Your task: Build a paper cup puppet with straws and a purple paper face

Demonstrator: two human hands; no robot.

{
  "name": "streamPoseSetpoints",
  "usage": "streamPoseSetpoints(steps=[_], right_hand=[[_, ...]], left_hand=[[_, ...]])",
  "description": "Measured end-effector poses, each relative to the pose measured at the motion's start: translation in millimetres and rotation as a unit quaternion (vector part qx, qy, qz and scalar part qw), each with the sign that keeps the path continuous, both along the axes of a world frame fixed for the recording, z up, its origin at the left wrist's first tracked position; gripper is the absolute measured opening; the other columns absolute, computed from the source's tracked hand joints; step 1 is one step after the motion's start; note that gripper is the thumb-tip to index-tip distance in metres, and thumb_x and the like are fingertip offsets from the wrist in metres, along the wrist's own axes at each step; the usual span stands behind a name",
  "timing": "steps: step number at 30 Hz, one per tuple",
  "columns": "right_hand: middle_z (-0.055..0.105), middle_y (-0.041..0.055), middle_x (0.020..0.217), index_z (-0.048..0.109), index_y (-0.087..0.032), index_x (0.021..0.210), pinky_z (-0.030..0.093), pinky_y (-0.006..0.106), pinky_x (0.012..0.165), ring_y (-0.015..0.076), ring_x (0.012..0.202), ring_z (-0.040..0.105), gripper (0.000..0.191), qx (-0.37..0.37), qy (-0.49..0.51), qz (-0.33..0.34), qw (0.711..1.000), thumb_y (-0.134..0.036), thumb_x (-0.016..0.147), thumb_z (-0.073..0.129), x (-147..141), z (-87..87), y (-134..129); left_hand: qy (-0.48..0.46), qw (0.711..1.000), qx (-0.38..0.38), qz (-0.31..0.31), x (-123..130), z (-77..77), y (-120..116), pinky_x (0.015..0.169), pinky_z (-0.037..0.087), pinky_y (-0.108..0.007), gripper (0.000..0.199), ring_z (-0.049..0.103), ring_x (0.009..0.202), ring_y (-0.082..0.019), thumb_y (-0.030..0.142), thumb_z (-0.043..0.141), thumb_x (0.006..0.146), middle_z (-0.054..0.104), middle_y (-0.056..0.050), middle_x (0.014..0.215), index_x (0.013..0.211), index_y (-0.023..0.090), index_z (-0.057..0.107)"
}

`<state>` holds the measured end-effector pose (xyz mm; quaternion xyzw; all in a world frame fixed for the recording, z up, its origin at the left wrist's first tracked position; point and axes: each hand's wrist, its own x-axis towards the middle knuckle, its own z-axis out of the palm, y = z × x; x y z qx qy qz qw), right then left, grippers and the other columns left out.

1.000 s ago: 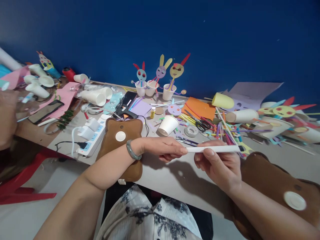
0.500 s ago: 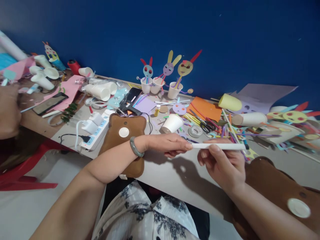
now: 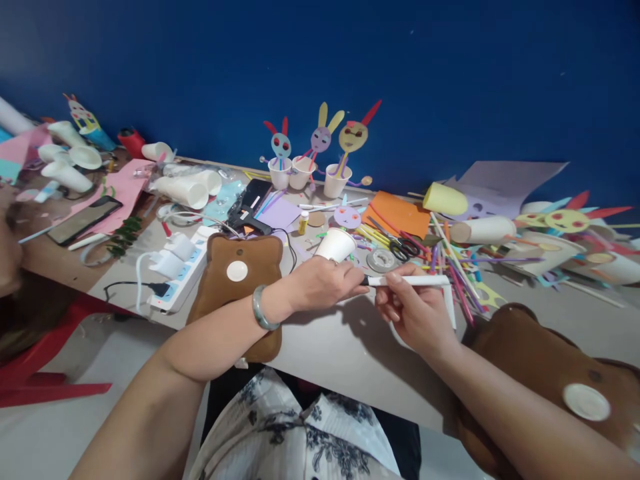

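A white stick-like piece (image 3: pixel 420 281) lies level between my hands, its right end bent down at an angle. My right hand (image 3: pixel 413 303) pinches it between thumb and fingers. At its left end, by a short black part, my left hand (image 3: pixel 325 283) is closed with the fingertips together. Just behind my left hand a white paper cup (image 3: pixel 337 245) leans on the table. A roll of clear tape (image 3: pixel 381 260) and black-handled scissors (image 3: pixel 404 249) lie behind my right hand.
Three paper rabbit figures stand in cups (image 3: pixel 337 181) along the blue wall. Brown pouches (image 3: pixel 240 257) lie left and right. A power strip (image 3: pixel 187 273), glue gun (image 3: pixel 249 220), orange paper (image 3: pixel 395 213) and many coloured sticks cover the table (image 3: pixel 320 347). Another person's arm (image 3: pixel 7 247) shows at far left.
The white piece now shows a bent right end and a black part at its left. My left hand has turned knuckles up, its fingers curled. The view has shifted slightly right.
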<state>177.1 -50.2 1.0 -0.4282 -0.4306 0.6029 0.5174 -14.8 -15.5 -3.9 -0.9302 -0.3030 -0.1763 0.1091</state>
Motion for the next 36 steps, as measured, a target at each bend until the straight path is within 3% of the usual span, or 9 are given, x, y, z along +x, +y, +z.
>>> streamPoseSetpoints(steps=[8, 14, 20, 25, 31, 33, 36], right_hand=[[0.06, -0.0063, 0.05, 0.052, -0.023, 0.076, 0.033, 0.018, 0.033, 0.0045, 0.031, 0.036, 0.038, -0.004, -0.008, 0.004, 1.0, -0.046, 0.081, 0.081, 2.8, 5.8, -5.8], [0.057, -0.0077, 0.048, 0.054, -0.023, 0.077, 0.034, 0.016, 0.032, 0.0051, 0.032, 0.038, 0.032, 0.025, -0.002, 0.006, 1.0, -0.043, 0.085, 0.078, 5.2, 16.2, -15.8], [0.055, -0.0086, 0.048, 0.055, -0.024, 0.078, 0.039, 0.017, 0.033, 0.006, 0.033, 0.037, 0.026, 0.044, 0.002, 0.016, 0.999, -0.038, 0.089, 0.074, 4.8, 19.7, -20.2], [0.053, -0.0088, 0.047, 0.056, -0.025, 0.078, 0.04, 0.018, 0.032, 0.0072, 0.034, 0.04, 0.023, 0.04, 0.005, 0.023, 0.999, -0.036, 0.09, 0.073, 7.1, 22.4, -23.5], [0.052, -0.0087, 0.048, 0.053, -0.025, 0.078, 0.041, 0.019, 0.033, 0.0085, 0.036, 0.043, 0.027, 0.022, 0.005, 0.022, 0.999, -0.038, 0.088, 0.075, 7.3, 20.6, -22.2], [0.051, -0.009, 0.047, 0.052, -0.025, 0.078, 0.04, 0.019, 0.033, 0.0083, 0.036, 0.042, 0.031, 0.016, 0.001, 0.022, 1.0, -0.041, 0.086, 0.077, 6.8, 17.7, -18.1], [0.053, -0.0092, 0.048, 0.051, -0.025, 0.078, 0.041, 0.019, 0.034, 0.007, 0.035, 0.039, 0.035, 0.008, -0.017, 0.008, 1.0, -0.044, 0.083, 0.079, 5.8, 10.6, -9.9]], left_hand=[[-0.009, 0.994, -0.107, -0.029, -0.2, 6.8, -4.2, 0.056, 0.039, -0.028, 0.051, 0.068, 0.071, -0.019, 0.046, 0.021, 0.108, 0.07, -0.007, 0.08, 0.094, 0.015, 0.059], [-0.069, 0.968, -0.232, -0.071, -1.5, 18.5, -8.6, 0.059, 0.036, -0.028, 0.053, 0.059, 0.066, -0.016, 0.05, 0.019, 0.108, 0.065, -0.004, 0.074, 0.086, 0.017, 0.056], [-0.183, 0.894, -0.385, -0.14, -4.9, 29.4, -9.5, 0.063, 0.036, -0.028, 0.045, 0.048, 0.064, -0.013, 0.047, 0.028, 0.107, 0.053, 0.0, 0.069, 0.075, 0.02, 0.044], [-0.219, 0.835, -0.479, -0.161, -5.9, 37.6, -11.0, 0.064, 0.036, -0.028, 0.041, 0.043, 0.063, -0.012, 0.044, 0.036, 0.104, 0.044, 0.002, 0.066, 0.071, 0.021, 0.038], [-0.226, 0.768, -0.574, -0.174, -7.8, 34.0, -9.5, 0.065, 0.041, -0.026, 0.046, 0.047, 0.062, -0.011, 0.05, 0.033, 0.105, 0.049, 0.002, 0.064, 0.072, 0.02, 0.044], [-0.208, 0.792, -0.549, -0.166, -7.7, 29.4, -7.7, 0.065, 0.041, -0.026, 0.048, 0.049, 0.062, -0.011, 0.051, 0.032, 0.105, 0.053, 0.001, 0.066, 0.073, 0.019, 0.046], [-0.157, 0.896, -0.408, -0.077, -4.6, 20.6, -5.3, 0.066, 0.042, -0.027, 0.047, 0.055, 0.069, -0.014, 0.05, 0.031, 0.106, 0.061, -0.003, 0.075, 0.08, 0.018, 0.053]])
